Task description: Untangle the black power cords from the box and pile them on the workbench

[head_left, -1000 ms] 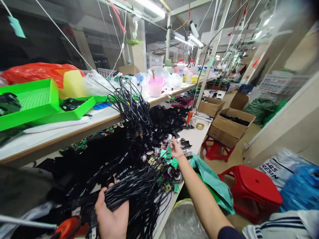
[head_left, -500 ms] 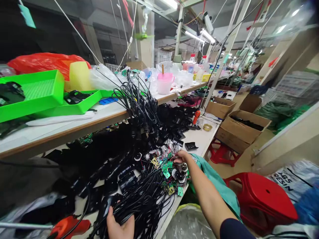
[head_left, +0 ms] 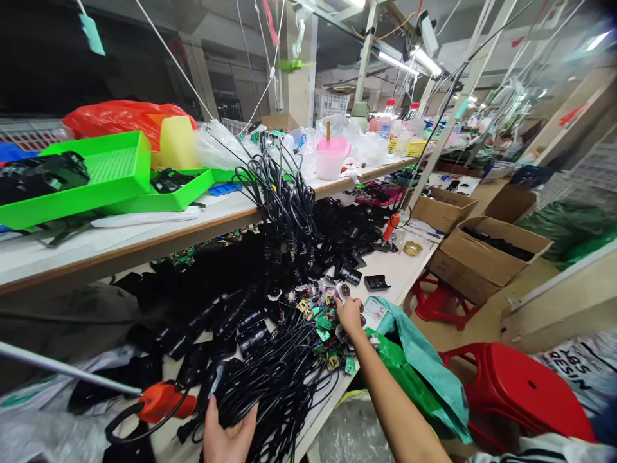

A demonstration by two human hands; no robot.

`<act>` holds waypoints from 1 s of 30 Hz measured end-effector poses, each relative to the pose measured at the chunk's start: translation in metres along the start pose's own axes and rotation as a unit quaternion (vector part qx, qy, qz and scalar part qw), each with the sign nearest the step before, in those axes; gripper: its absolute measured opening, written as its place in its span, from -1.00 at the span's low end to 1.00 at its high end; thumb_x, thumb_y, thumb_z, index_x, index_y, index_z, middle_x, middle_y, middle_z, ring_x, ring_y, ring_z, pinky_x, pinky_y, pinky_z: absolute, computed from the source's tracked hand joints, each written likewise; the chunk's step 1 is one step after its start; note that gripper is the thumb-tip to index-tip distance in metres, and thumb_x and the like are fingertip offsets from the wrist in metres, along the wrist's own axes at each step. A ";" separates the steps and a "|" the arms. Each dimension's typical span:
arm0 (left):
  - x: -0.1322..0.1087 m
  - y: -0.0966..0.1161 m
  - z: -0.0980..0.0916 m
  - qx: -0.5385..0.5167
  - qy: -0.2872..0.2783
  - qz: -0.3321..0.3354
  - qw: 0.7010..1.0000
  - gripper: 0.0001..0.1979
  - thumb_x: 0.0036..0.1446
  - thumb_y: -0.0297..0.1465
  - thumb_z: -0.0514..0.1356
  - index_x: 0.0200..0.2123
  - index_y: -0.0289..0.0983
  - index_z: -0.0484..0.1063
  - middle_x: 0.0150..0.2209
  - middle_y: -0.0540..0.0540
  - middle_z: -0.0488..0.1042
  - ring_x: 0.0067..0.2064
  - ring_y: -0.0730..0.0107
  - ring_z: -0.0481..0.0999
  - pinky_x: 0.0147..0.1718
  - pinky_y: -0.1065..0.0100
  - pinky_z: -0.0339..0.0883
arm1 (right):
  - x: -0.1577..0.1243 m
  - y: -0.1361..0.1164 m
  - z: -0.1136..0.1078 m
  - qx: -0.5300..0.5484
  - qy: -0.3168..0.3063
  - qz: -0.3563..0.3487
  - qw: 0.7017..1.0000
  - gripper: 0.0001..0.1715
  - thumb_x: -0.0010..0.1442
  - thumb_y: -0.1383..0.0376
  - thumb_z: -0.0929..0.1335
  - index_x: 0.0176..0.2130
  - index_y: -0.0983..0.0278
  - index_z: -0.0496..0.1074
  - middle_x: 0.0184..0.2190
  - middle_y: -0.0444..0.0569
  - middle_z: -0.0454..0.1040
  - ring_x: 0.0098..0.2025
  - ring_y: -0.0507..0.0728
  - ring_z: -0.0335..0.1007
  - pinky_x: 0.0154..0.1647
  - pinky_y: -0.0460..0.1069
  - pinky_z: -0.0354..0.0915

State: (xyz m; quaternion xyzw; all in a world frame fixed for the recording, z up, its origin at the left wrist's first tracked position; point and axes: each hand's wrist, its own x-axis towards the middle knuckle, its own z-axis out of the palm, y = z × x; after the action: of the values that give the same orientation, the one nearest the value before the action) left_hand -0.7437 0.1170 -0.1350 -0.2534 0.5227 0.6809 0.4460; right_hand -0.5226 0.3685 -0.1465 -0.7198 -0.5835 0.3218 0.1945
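My left hand is at the near end of a bundle of black cables, its thumb and index finger around some of them; the other fingers are hidden. My right hand reaches into the heap where the cables end in green circuit boards and small round motor-like parts with white rims. Its fingers are bent together beside one dark round part; the fingertips are hidden, so what they pinch is unclear. Black plastic housings lie left of the cables.
An orange-handled tool lies at the lower left. Above the bench runs a shelf with green trays, hanging black cords and a pink cup. Cardboard boxes and a red stool stand at right.
The view has swung slightly left. My right hand has shifted a little among the boards and round parts, its back now turned more upward. My left hand stays at the cables.
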 end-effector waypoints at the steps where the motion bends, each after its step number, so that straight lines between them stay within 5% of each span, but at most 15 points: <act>1: -0.006 0.005 -0.001 -0.032 -0.012 -0.055 0.998 -0.39 0.12 -0.26 0.17 0.24 -0.31 0.24 0.02 -0.29 0.50 0.15 -0.06 0.42 -0.13 0.12 0.54 | -0.004 0.001 0.003 -0.018 0.013 -0.009 1.000 -0.47 0.33 0.17 0.19 0.08 0.55 0.30 0.16 0.47 0.14 0.09 0.36 0.34 0.10 0.05 0.21; 6: -0.026 0.026 -0.017 -0.086 -0.142 -0.222 0.961 -0.23 0.23 -0.26 0.08 0.29 -0.73 -0.06 0.11 -0.73 0.30 0.10 -0.15 0.46 -0.25 0.25 0.58 | -0.010 0.009 0.006 -0.080 0.025 -0.050 0.995 -0.47 0.29 0.13 0.24 0.07 0.48 0.31 0.12 0.37 0.14 0.02 0.38 0.37 0.03 0.13 0.27; 9: -0.023 0.030 -0.036 -0.076 -0.171 -0.229 0.955 -0.33 0.29 -0.28 0.03 0.32 -0.60 -0.01 -0.18 -0.53 0.57 -0.23 0.01 0.64 -0.39 0.29 0.59 | -0.011 0.018 0.001 -0.082 0.022 -0.081 0.993 -0.48 0.27 0.18 0.25 0.07 0.52 0.29 0.11 0.40 0.13 0.00 0.37 0.39 0.04 0.16 0.28; 11: -0.020 0.029 -0.046 -0.062 -0.170 -0.228 0.957 -0.48 0.33 -0.26 -0.01 0.25 -0.44 0.19 -0.39 -0.30 0.61 -0.43 0.15 0.64 -0.54 0.36 0.54 | -0.016 0.025 -0.003 -0.068 0.030 -0.116 0.990 -0.48 0.26 0.24 0.23 0.11 0.52 0.27 0.15 0.41 0.09 0.04 0.37 0.36 0.09 0.17 0.26; 15: -0.029 0.024 -0.050 -0.069 -0.211 -0.230 0.948 -0.57 0.37 -0.19 -0.09 -0.21 -0.34 0.47 -0.49 -0.15 0.59 -0.53 0.40 0.58 -0.64 0.56 0.43 | -0.053 0.048 -0.013 -0.018 0.059 -0.205 0.977 -0.48 0.27 0.24 0.16 0.15 0.44 0.24 0.18 0.34 0.09 0.17 0.31 0.25 0.20 0.17 0.22; 19: -0.052 0.010 -0.051 -0.038 -0.272 -0.199 0.941 -0.65 0.39 -0.26 -0.10 -0.09 -0.27 0.42 -0.35 -0.13 0.60 -0.46 0.45 0.59 -0.61 0.55 0.44 | -0.127 0.103 -0.013 0.031 0.066 -0.265 0.961 -0.50 0.23 0.16 0.16 0.05 0.38 0.34 0.05 0.27 0.29 0.14 0.28 0.29 0.18 0.19 0.26; 23: -0.077 -0.011 -0.071 0.045 -0.274 -0.104 0.955 -0.77 0.37 -0.34 -0.04 -0.06 -0.23 0.36 -0.34 -0.06 0.55 -0.44 0.43 0.57 -0.60 0.47 0.43 | -0.212 0.199 0.000 0.096 0.008 -0.235 0.967 -0.46 0.17 0.05 0.19 -0.06 0.34 0.44 -0.09 0.23 0.48 -0.09 0.27 0.48 -0.02 0.16 0.42; 25: -0.094 -0.025 -0.091 0.110 -0.261 -0.040 0.958 -0.79 0.35 -0.35 -0.02 -0.06 -0.25 0.35 -0.32 -0.05 0.53 -0.44 0.46 0.54 -0.55 0.46 0.43 | -0.255 0.250 0.005 0.111 -0.052 -0.193 0.973 -0.42 0.10 -0.03 0.21 -0.16 0.33 0.50 -0.17 0.24 0.55 -0.21 0.29 0.53 -0.16 0.13 0.47; 28: -0.128 -0.051 -0.136 0.194 -0.248 0.029 0.949 -0.79 0.29 -0.32 0.08 -0.11 -0.30 0.41 -0.29 -0.07 0.52 -0.40 0.48 0.51 -0.45 0.45 0.40 | -0.330 0.306 -0.008 0.134 -0.103 -0.157 0.973 -0.42 0.03 -0.08 0.24 -0.24 0.28 0.54 -0.18 0.21 0.58 -0.11 0.35 0.53 -0.07 0.12 0.46; 30: -0.157 -0.072 -0.178 0.324 -0.293 0.070 0.897 -0.76 0.20 -0.24 0.16 -0.25 -0.31 0.48 -0.33 -0.08 0.51 -0.38 0.46 0.47 -0.42 0.45 0.35 | -0.386 0.322 -0.036 0.132 -0.120 -0.140 0.974 -0.47 0.07 -0.06 0.24 -0.26 0.24 0.56 -0.20 0.15 0.59 -0.08 0.34 0.52 0.01 0.12 0.42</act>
State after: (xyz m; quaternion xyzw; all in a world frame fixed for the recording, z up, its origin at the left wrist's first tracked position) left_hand -0.6281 -0.0992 -0.1005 0.1536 0.5762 0.5466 0.5879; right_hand -0.3110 -0.0785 -0.2403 -0.5554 -0.6498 0.4493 0.2597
